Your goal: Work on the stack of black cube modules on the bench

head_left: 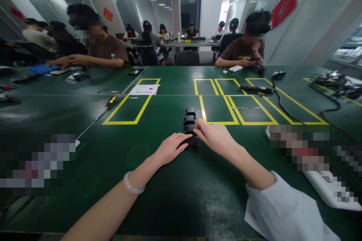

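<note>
Several small black blocks (190,119) stand in a row on the green table (169,196), running away from me. My left hand (172,147) rests against the left side of the nearest block (192,143), its thumb and fingers apart and touching it. At the right side of the row, my right hand (212,133) has its thumb and index finger pressed together beside the second-nearest block. Whatever lies between those fingertips is too small or hidden to make out.
Yellow tape rectangles (120,123) mark the table beyond. A paper sheet (144,89) and yellow-black screwdriver (111,101) lie left; a black tool (256,89) with a cable and a white power strip (319,184) lie right. Two people sit across the table.
</note>
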### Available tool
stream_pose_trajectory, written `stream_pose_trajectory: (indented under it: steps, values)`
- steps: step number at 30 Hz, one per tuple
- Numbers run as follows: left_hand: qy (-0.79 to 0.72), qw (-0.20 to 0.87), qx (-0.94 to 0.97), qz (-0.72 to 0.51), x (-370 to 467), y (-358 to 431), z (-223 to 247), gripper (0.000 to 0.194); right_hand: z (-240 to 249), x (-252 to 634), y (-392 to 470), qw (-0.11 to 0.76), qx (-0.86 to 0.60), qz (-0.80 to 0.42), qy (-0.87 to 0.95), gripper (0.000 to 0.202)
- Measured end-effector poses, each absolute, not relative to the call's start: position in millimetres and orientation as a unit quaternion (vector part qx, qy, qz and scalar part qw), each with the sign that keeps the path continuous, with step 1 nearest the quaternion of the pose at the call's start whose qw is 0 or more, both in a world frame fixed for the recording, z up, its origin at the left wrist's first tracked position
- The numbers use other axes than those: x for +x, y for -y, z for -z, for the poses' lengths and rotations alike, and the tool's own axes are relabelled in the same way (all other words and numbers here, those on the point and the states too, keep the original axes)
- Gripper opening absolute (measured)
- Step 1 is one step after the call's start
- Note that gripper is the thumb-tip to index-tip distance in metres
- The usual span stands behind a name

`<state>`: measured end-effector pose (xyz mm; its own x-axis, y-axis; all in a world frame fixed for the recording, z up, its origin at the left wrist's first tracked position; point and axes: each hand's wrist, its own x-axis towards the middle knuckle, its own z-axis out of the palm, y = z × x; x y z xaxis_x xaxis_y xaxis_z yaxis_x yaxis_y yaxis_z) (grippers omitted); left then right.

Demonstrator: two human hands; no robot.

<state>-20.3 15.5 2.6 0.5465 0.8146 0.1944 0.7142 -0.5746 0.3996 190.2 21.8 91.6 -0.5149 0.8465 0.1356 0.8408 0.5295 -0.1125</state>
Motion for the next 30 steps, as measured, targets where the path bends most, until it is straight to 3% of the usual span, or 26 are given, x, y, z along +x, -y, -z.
stream_pose_trajectory:
  steps: [8,30]
  values:
    - [-0.436,0.14,0.87,-0.183,-20.3,-15.1,-2.9,0.039,-89.9,192.6,-21.1,0.104,-0.474,-0.015,0.874,0.015]
    - [-0.441,0.139,0.869,-0.177,-21.1,-13.5,-4.8,0.039,-90.8,189.5,-20.8,0.084,-0.486,0.0,0.87,0.02]
